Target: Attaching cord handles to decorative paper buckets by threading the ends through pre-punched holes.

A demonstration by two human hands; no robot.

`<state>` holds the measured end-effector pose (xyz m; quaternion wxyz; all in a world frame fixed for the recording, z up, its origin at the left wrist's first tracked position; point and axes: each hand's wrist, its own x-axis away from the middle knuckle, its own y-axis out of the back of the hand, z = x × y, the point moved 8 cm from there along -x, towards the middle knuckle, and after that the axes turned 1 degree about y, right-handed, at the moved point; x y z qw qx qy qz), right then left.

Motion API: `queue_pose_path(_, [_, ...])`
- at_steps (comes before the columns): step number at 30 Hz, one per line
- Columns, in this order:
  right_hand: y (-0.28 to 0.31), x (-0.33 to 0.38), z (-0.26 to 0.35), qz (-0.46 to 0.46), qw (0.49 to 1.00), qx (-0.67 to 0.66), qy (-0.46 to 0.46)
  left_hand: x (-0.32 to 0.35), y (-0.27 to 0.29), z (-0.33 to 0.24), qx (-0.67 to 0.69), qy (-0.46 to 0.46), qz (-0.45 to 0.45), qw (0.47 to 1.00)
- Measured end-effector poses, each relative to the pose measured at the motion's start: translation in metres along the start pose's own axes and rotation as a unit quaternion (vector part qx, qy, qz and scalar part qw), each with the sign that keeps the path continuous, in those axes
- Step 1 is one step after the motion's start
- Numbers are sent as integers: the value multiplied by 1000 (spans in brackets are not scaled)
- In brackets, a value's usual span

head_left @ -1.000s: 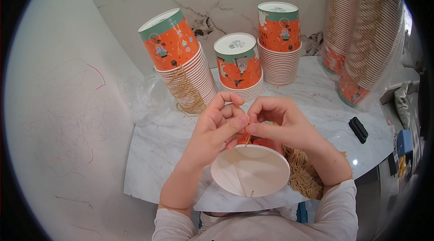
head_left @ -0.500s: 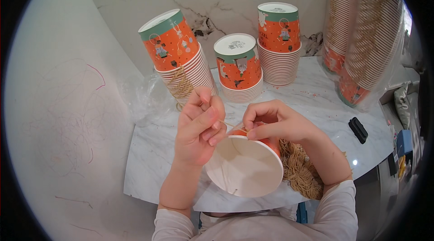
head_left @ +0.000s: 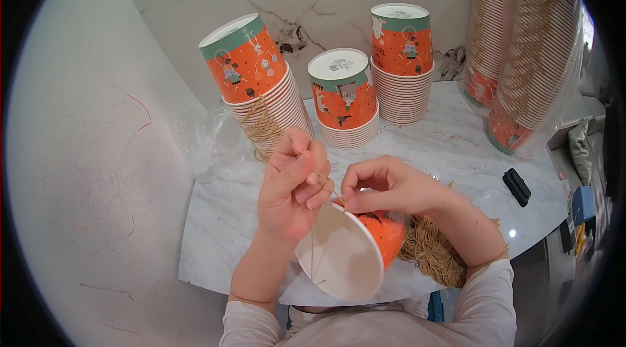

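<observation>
An orange paper bucket (head_left: pixel 342 256) with a white inside lies tilted below my hands, its mouth turned toward me. Tan string (head_left: pixel 312 249) runs from its near rim up to my left hand (head_left: pixel 293 181), whose thumb and fingers pinch it. From there the string stretches to the bucket's far rim, where my right hand (head_left: pixel 388 184) closes thumb and forefinger on it. The knot or hole at that spot is hidden by the fingertips. Beside the bucket, under my right forearm, lies a heap of tan strings (head_left: pixel 433 252).
Stacks of upside-down orange buckets (head_left: pixel 254 60), (head_left: pixel 342 96), (head_left: pixel 402 44) stand along the marble wall. The left stack has tan strings hanging on it. Bagged bucket stacks (head_left: pixel 531 41) stand at the right. A black object (head_left: pixel 516 187) lies on the marble table (head_left: pixel 218 230); crumpled plastic (head_left: pixel 212 135) lies left.
The bucket has turned, its mouth now facing more to the left and its orange side showing more. My right hand has moved slightly left; both hands still pinch the string.
</observation>
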<state>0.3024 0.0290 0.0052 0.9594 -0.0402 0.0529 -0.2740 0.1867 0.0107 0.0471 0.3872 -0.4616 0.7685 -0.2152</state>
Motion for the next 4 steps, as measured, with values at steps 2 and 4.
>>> queue_pose_path(2, [-5,-1,6,6,1000,17,26,0,1,2,-6,8,-8,1000])
queue_pose_path(4, [-5,-4,2,16,996,52,74,0,4,4,-14,18,-20,1000])
